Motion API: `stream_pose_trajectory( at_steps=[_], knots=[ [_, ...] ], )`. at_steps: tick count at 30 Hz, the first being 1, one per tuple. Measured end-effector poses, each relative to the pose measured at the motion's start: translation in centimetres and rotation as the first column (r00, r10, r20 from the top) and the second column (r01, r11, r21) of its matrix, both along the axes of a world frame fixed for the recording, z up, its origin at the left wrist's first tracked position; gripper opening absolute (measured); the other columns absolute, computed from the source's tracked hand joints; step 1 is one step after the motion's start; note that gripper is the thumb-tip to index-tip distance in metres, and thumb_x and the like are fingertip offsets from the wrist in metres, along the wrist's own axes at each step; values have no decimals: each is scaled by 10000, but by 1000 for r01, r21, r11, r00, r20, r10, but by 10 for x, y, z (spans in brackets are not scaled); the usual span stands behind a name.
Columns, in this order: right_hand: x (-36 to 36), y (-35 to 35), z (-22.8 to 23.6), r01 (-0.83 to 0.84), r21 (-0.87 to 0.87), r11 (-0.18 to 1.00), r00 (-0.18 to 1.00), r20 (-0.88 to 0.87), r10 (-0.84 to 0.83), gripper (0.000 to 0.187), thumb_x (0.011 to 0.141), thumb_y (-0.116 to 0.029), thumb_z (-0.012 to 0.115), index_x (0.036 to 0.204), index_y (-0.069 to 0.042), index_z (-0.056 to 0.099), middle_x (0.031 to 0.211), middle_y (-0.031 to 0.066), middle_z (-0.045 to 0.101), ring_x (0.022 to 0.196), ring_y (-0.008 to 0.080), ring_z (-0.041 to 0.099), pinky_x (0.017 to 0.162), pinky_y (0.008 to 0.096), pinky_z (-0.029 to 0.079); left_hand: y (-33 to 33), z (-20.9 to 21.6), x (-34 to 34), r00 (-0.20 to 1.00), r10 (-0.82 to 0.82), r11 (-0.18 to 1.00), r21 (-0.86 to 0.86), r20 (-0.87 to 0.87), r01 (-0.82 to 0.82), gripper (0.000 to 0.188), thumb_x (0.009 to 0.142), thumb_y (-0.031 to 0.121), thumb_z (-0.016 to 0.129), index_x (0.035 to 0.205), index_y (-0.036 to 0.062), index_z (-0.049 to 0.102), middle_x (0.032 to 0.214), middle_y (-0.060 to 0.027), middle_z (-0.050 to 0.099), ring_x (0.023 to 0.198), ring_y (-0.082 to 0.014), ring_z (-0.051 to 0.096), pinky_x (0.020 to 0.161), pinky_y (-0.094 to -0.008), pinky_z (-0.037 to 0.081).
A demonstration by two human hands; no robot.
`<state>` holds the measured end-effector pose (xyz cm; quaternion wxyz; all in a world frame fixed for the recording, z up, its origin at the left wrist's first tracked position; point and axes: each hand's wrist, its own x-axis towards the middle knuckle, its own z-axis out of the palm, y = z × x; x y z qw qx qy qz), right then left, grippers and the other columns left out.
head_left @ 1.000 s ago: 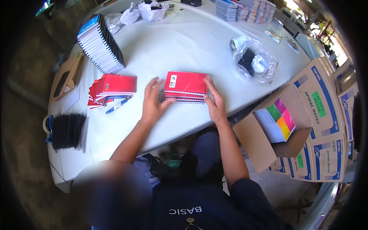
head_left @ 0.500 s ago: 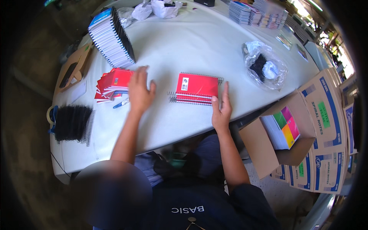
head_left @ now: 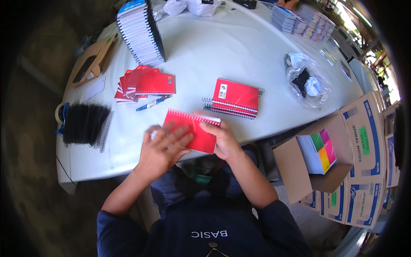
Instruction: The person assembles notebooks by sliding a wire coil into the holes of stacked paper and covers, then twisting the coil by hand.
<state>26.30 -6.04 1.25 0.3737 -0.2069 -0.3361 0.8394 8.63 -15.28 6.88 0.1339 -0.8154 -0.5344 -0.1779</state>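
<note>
At frame centre, right hand [head_left: 226,140] is clamping red punched notebook [head_left: 205,140]; spread-fingered left hand [head_left: 160,146] should be squaring its edges

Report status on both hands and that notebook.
Right hand grips red notebook by its right end. Left hand spread over it, motion-blurred. No coil visible along notebook's far edge. Blue pen beyond, clear of both hands.

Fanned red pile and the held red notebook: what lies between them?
In the head view, a blue pen-shaped tool lies between the red pile and the held notebook.
</note>
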Motion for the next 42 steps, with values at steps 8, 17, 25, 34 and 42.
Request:
stream_pose_trajectory(
  at_steps=[8, 17, 25, 34, 42],
  knots=[
    [-17, 19, -15, -195, 557, 807, 936, 352, -16, 312, 837, -57, 611, 1143, -2, 599, 1055, 62, 643, 929, 79, 558, 851, 237, 448, 16, -84, -26, 398, 309, 921, -376, 863, 99, 453, 782, -29, 558, 1213, 21, 429, 1076, -170, 548, 1031, -251, 540, 891, -315, 408],
    [-11, 17, -19, -242, 564, 789, 887, 458, -55, 321, 838, -60, 611, 1156, -20, 596, 1109, 80, 625, 1003, 108, 545, 885, 245, 427, -2, -79, -187, 433, 899, 437, 61, -67, -897, 263, 821, 256, 591, 1014, 79, 583, 957, -120, 604, 894, -319, 574, 740, -433, 431],
    [-7, 17, -22, -170, 641, 748, 960, 278, -20, 191, 846, -20, 585, 1031, -1, 632, 1092, 110, 632, 1008, 138, 555, 896, 270, 425, -2, -26, -172, 391, 876, 455, -215, 283, -864, 283, 782, 350, 639, 884, 92, 691, 814, -101, 668, 778, -297, 634, 673, -383, 475],
    [-8, 11, -12, -61, 605, 794, 941, 301, -157, 226, 836, -12, 593, 1058, 16, 624, 1046, 106, 647, 974, 120, 571, 868, 263, 441, 8, -19, -89, 514, 427, 895, -431, 744, -119, 260, 940, 204, 392, 891, 1, 546, 729, -89, 494, 680, -160, 470, 677, -280, 406],
    [-9, 15, -29, -128, 679, 723, 908, 373, -189, 270, 848, -30, 586, 1114, 16, 605, 996, 106, 665, 888, 106, 591, 808, 249, 467, 14, -29, -66, 450, 565, 740, -666, 692, 94, 502, 961, 427, 392, 710, 13, 522, 548, -5, 403, 531, -99, 369, 526, -250, 345]
  ],
)
